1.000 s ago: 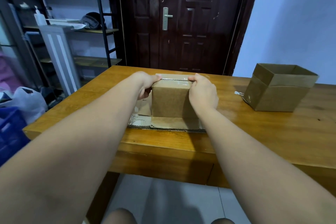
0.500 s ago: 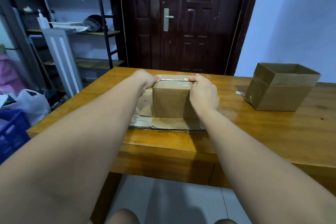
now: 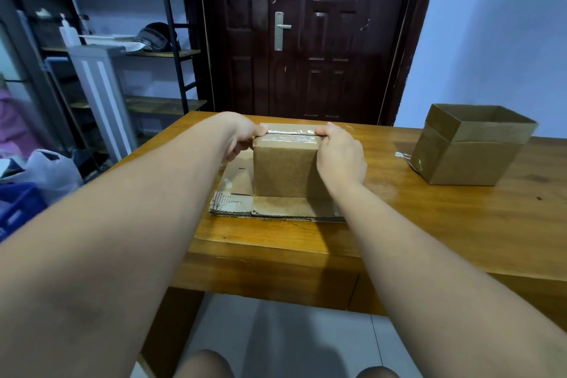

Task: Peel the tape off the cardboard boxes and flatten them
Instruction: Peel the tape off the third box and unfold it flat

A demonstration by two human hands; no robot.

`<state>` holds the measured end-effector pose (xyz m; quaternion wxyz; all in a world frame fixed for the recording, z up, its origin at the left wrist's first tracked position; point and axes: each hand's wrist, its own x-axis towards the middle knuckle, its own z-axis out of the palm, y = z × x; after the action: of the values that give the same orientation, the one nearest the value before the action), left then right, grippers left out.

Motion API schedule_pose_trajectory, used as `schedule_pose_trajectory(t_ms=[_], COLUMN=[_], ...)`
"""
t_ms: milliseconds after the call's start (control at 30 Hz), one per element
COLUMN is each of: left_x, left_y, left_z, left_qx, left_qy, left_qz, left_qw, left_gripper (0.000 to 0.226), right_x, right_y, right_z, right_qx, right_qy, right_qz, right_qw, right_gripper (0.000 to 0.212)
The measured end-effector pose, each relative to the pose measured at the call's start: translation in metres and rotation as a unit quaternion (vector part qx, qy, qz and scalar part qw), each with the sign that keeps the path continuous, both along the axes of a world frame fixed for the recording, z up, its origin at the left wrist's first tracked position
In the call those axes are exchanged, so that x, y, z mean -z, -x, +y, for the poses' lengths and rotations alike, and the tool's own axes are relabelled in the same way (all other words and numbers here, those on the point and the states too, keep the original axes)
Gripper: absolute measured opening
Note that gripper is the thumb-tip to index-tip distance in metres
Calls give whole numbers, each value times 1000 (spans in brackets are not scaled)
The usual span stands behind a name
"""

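Observation:
A small closed cardboard box (image 3: 283, 172) stands upright on a stack of flattened cardboard (image 3: 276, 209) in the middle of the wooden table (image 3: 429, 224). Clear tape (image 3: 290, 135) runs along the seam on its top. My left hand (image 3: 242, 138) grips the box's left top edge, thumb on top and fingers curled down the side. Against the right side, my right hand (image 3: 340, 156) grips the box with its thumb at the top right corner. A second box (image 3: 469, 147), open at the top, sits at the table's right.
A loose bit of tape (image 3: 402, 155) lies by the open box's lower left corner. Behind the table is a dark door (image 3: 306, 40). A metal shelf rack (image 3: 107, 40) stands left, with a white bag (image 3: 52, 172) and a blue crate (image 3: 18, 205) on the floor.
Both hands stay on the small box at nearly the same places. The view has shifted slightly; the box has not visibly moved.

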<state>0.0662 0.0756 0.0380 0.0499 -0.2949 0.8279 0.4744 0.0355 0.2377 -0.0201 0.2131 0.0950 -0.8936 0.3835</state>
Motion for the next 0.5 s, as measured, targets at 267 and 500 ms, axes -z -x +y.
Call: schedule_pose_trajectory(t_ms=[267, 500], left_x=[7, 19], left_y=[-3, -4], left_z=[4, 0], left_qx=[-57, -141], left_qy=[-107, -252], left_qz=[59, 49], left_qw=[991, 956], left_gripper=[36, 38], right_x=[-2, -8], right_y=[2, 5], right_z=[2, 1], right_qx=[-2, 8], right_qy=[-15, -53], right_qz=[-7, -35], right_qw=[1000, 998], right_gripper=[41, 42])
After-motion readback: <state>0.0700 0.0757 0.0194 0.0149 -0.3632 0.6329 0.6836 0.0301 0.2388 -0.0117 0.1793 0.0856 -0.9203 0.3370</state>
